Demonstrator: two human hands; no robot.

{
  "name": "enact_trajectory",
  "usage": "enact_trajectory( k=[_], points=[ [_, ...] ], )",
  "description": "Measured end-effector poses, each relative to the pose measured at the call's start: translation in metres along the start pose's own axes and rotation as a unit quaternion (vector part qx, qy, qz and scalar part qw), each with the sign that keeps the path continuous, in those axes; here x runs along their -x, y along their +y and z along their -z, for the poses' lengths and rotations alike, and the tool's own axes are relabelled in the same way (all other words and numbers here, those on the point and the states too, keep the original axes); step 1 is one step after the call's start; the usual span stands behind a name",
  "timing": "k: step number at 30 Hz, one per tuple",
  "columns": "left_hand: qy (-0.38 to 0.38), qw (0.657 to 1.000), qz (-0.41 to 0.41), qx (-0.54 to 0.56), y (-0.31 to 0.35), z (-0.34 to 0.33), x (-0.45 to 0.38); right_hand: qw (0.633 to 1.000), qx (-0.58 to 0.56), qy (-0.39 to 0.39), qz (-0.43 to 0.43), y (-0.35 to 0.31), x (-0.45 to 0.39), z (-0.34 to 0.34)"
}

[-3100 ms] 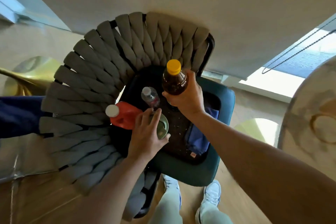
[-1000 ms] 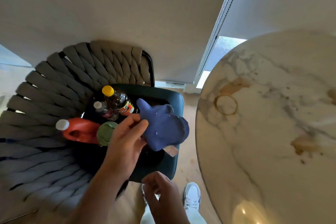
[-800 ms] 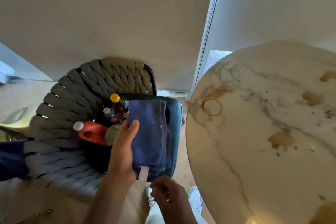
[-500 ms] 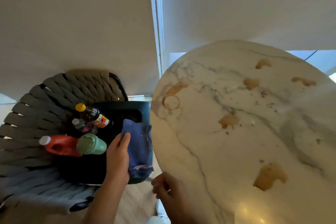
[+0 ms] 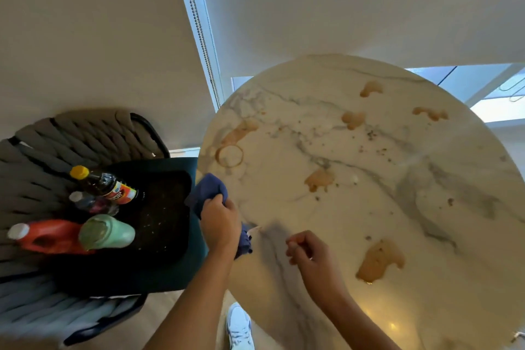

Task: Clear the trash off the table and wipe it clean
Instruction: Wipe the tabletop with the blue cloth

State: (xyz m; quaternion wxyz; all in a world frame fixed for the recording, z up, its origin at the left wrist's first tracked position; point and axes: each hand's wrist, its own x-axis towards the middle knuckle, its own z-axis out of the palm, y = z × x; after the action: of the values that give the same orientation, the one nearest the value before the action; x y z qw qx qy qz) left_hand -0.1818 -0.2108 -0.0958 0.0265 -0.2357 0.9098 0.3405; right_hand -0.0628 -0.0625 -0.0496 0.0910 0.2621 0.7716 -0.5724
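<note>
My left hand (image 5: 220,221) grips a bunched blue cloth (image 5: 208,192) right at the left rim of the round white marble table (image 5: 397,207). The tabletop carries several brown spills: a ring mark (image 5: 229,155) at its left, a large puddle (image 5: 379,260) near the front, and dark crumbs (image 5: 372,136) toward the back. My right hand (image 5: 308,253) hovers over the table's near left part, fingers curled with nothing in them.
A woven-back chair (image 5: 71,136) stands left of the table. On its dark seat (image 5: 159,221) lie a brown bottle with a yellow cap (image 5: 105,185), a small clear bottle (image 5: 91,203), an orange jug (image 5: 45,236) and a green cup (image 5: 106,233). My white shoe (image 5: 240,327) shows below.
My left hand lifted the blue cloth off the chair seat and carried it right to the table's edge. My right hand rose over the tabletop. The view swung right onto the table.
</note>
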Motion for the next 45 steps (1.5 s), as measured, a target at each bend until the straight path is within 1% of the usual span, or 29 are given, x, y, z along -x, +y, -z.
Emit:
enact_trajectory(
  k=[3,5,7,10,12,16,19,22,25,27,29,31,33,35,36,37,38,39,42,43,45],
  points=[
    [0.012,1.0,-0.02,-0.007,-0.001,-0.002,0.001,1.0,-0.009,-0.023,0.008,-0.007,-0.023,0.018],
    [0.046,0.993,-0.069,-0.081,-0.007,-0.006,0.004,0.999,-0.002,-0.042,0.017,-0.01,-0.04,0.034],
    [0.08,0.976,-0.101,-0.177,-0.019,-0.017,0.005,0.998,0.006,-0.051,0.028,-0.01,-0.055,0.049],
    [0.079,0.963,-0.11,-0.231,-0.027,-0.042,0.004,0.997,0.016,-0.06,0.039,-0.013,-0.078,0.067],
    [0.085,0.966,-0.088,-0.227,-0.023,-0.058,0.001,0.996,0.023,-0.065,0.052,-0.015,-0.095,0.076],
    [0.108,0.974,-0.018,-0.2,-0.004,-0.073,-0.018,0.995,0.016,-0.059,0.08,-0.02,-0.122,0.092],
    [0.095,0.98,0.02,-0.173,0.032,-0.082,-0.051,0.994,0.018,-0.058,0.094,-0.025,-0.139,0.103],
    [0.099,0.979,-0.024,-0.175,0.05,-0.094,-0.066,0.99,0.067,-0.067,0.107,-0.034,-0.156,0.112],
    [0.109,0.975,-0.046,-0.186,0.029,-0.093,-0.047,0.98,0.139,-0.064,0.131,-0.049,-0.178,0.116],
    [0.117,0.976,-0.012,-0.184,0.02,-0.091,-0.042,0.96,0.22,-0.053,0.167,-0.061,-0.201,0.116],
    [0.114,0.978,0.04,-0.168,0.037,-0.09,-0.06,0.92,0.33,-0.06,0.201,-0.071,-0.232,0.113],
    [0.115,0.981,0.055,-0.146,0.066,-0.099,-0.087,0.878,0.423,-0.078,0.209,-0.086,-0.263,0.111],
    [0.11,0.979,-0.001,-0.173,0.08,-0.108,-0.101,0.849,0.479,-0.087,0.207,-0.102,-0.286,0.106],
    [0.083,0.972,-0.066,-0.21,0.07,-0.11,-0.094,0.829,0.511,-0.1,0.203,-0.11,-0.3,0.099],
    [0.078,0.971,-0.08,-0.213,0.06,-0.109,-0.084,0.822,0.523,-0.112,0.196,-0.111,-0.305,0.096],
    [0.091,0.97,-0.082,-0.211,0.05,-0.105,-0.075,0.816,0.532,-0.126,0.185,-0.109,-0.307,0.093],
    [0.111,0.97,-0.069,-0.204,0.042,-0.1,-0.069,0.81,0.541,-0.142,0.178,-0.105,-0.308,0.091],
    [0.115,0.972,-0.042,-0.199,0.038,-0.098,-0.068,0.803,0.548,-0.154,0.176,-0.1,-0.308,0.09],
    [0.12,0.977,0.026,-0.172,0.065,-0.106,-0.101,0.804,0.544,-0.165,0.173,-0.09,-0.31,0.089],
    [0.123,0.98,0.029,-0.153,0.08,-0.109,-0.114,0.806,0.542,-0.166,0.169,-0.089,-0.311,0.089],
    [0.095,0.983,-0.008,-0.159,0.1,-0.116,-0.131,0.804,0.547,-0.165,0.166,-0.091,-0.313,0.087]
  ],
)
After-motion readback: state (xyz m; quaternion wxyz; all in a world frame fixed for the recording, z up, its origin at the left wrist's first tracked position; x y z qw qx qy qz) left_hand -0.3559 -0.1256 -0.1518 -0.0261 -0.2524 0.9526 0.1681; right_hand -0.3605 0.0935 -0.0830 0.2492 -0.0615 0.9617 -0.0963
